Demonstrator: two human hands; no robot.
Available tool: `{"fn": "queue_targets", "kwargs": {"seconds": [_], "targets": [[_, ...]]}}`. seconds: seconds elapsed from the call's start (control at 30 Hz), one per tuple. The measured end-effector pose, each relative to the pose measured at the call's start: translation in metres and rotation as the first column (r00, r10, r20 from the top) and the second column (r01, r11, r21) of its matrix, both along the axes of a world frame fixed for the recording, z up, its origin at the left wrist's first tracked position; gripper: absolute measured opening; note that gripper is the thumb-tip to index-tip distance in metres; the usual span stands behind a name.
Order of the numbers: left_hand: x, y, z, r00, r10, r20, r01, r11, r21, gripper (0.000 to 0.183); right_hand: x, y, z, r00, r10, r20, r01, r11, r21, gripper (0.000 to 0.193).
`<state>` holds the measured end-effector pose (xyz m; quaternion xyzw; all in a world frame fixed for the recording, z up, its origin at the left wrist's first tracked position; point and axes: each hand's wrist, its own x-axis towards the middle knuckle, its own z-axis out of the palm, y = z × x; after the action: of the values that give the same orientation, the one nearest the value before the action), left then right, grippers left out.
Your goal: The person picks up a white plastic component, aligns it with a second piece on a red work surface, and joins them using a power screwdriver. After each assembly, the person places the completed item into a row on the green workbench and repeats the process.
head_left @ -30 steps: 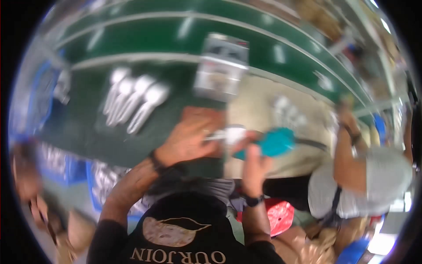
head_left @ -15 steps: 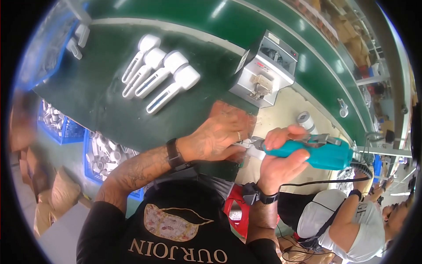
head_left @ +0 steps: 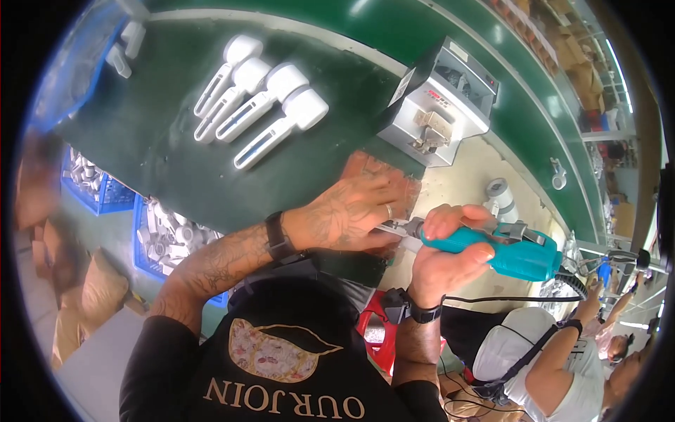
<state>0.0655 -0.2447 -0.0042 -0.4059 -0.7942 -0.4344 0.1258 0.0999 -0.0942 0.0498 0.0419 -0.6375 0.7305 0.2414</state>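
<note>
A teal electric screwdriver (head_left: 527, 259) lies across my right hand (head_left: 446, 264), whose fingers wrap round its body. Its tip points left, to a white plastic part (head_left: 410, 243) under my left hand (head_left: 344, 214). The left fingers press round that part on a reddish pad (head_left: 365, 166), and much of it is hidden beneath them. Whether the bit touches the part is too small to tell. Beyond my left hand, several white round-headed devices with long slotted handles (head_left: 305, 109) lie in a slanting row on the dark green table mat (head_left: 169, 162).
A silver box-shaped screw feeder (head_left: 443, 105) stands beyond my right hand. Near it is a white cylindrical piece (head_left: 502, 197). Blue crates (head_left: 118, 202) of white parts stand below the table at left. A black cord (head_left: 506, 290) trails from the screwdriver. Another person (head_left: 555, 359) works at right.
The view has shifted slightly, so the table items sit a little differently in the picture. Both hands keep their holds, and the screwdriver's tip stays at the white part.
</note>
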Motion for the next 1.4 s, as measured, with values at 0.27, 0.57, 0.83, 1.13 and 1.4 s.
{"fn": "queue_targets", "kwargs": {"seconds": [0.27, 0.57, 0.83, 1.13, 1.4], "targets": [[0.002, 0.0, -0.005, 1.0, -0.006, 0.029, 0.007, 1.0, -0.012, 0.033, -0.002, -0.002, -0.002, 1.0, -0.019, -0.007, 0.019, 1.0, -0.005, 0.069], [0.002, -0.001, -0.007, 1.0, 0.002, 0.019, -0.001, 1.0, -0.022, 0.036, -0.003, -0.001, -0.005, 0.999, 0.006, -0.039, -0.004, 0.999, 0.035, 0.07], [-0.002, 0.0, -0.005, 0.995, -0.093, 0.025, 0.091, 0.994, 0.066, 0.036, -0.004, 0.0, -0.005, 0.998, 0.024, -0.058, -0.021, 0.998, 0.056, 0.07], [0.002, 0.004, -0.014, 0.993, -0.002, 0.121, -0.011, 0.995, 0.1, 0.031, -0.003, 0.0, -0.005, 0.998, 0.031, -0.054, -0.029, 0.999, 0.046, 0.07], [-0.005, 0.001, 0.001, 0.995, -0.027, 0.098, 0.022, 0.999, 0.044, 0.025, -0.021, 0.008, 0.025, 0.998, 0.034, -0.057, -0.037, 0.999, -0.039, 0.076]]}}
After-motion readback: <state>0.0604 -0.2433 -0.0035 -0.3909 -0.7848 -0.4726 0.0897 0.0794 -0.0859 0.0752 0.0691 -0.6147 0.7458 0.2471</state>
